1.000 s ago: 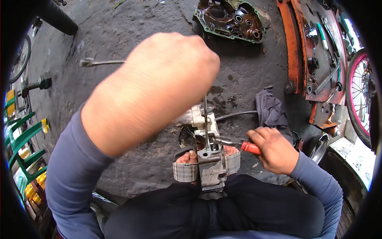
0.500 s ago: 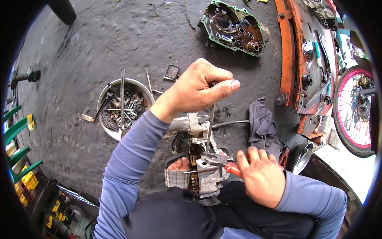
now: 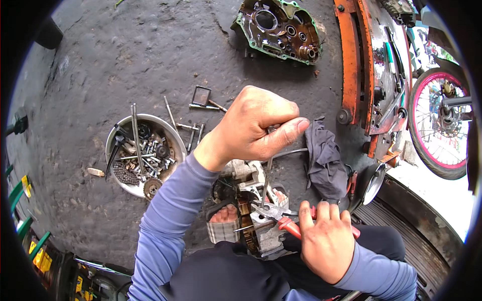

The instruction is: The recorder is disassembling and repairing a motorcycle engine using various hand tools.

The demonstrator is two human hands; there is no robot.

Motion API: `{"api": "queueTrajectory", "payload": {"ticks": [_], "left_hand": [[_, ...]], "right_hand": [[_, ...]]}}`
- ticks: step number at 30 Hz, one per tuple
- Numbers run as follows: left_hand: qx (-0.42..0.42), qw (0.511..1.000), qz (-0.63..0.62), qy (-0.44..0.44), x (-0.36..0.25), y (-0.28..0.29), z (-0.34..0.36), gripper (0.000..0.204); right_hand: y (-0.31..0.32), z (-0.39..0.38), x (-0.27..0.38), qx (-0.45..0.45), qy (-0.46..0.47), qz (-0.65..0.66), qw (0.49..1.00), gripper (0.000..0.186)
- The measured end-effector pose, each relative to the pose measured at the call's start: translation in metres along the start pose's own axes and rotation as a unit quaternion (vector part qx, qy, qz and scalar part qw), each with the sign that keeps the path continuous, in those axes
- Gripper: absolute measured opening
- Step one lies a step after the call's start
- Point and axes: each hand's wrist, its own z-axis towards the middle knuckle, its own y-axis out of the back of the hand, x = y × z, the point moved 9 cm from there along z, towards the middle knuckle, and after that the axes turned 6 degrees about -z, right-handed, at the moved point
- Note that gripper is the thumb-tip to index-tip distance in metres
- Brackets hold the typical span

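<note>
My left hand point(image 3: 251, 125) is closed in a fist around the upper end of a thin metal rod point(image 3: 266, 183), which rises at a slight tilt from a metal engine part point(image 3: 268, 236) between my feet. The rod's top is hidden in the fist. My right hand point(image 3: 329, 241) grips the red handles of a pair of pliers point(image 3: 290, 228). Their jaws lie at the rod's lower end, just above the engine part; whether they pinch it is hard to make out. A second thin rod point(image 3: 244, 228) sticks out sideways from the part.
A round metal bowl point(image 3: 111, 145) with bolts, a chain and gears stands at left. Loose rods and a small square frame point(image 3: 202, 95) lie beyond it. An oily engine case half point(image 3: 278, 32) is at the far side. A dark cloth point(image 3: 326, 160) and an orange metal stand point(image 3: 349, 65) are at right.
The view has shifted slightly, so the surroundings sit differently in the picture. Both hands keep their grips; more of the pliers' second red handle now shows beside my right hand.
</note>
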Motion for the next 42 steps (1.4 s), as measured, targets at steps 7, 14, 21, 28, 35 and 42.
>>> {"api": "queueTrajectory", "payload": {"ticks": [7, 14, 21, 28, 35, 42], "left_hand": [[0.021, 1.0, 0.008, -0.008, -0.003, -0.001, -0.003, 0.03], [0.066, 0.994, 0.054, 0.068, -0.002, -0.001, 0.002, 0.025], [0.019, 0.997, -0.071, 0.035, 0.005, -0.002, -0.008, 0.023], [0.081, 0.994, 0.061, 0.051, 0.0, -0.003, -0.002, 0.024], [0.005, 0.993, -0.072, 0.093, 0.009, -0.001, -0.016, 0.015], [0.02, 1.0, -0.004, 0.005, 0.005, 0.0, -0.01, 0.008]], "right_hand": [[-0.001, -0.002, 0.004, 0.013, -0.021, -0.029, 0.999, 0.046], [0.001, 0.004, 0.003, 0.003, 0.003, -0.052, 0.999, 0.049], [-0.001, 0.005, 0.002, 0.0, 0.012, -0.041, 0.999, 0.043], [-0.004, 0.008, -0.003, 0.027, 0.0, -0.031, 0.999, 0.038], [-0.001, 0.008, -0.001, 0.012, 0.008, -0.033, 0.999, 0.037], [-0.003, 0.007, -0.002, 0.004, 0.009, -0.027, 1.0, 0.037]]}}
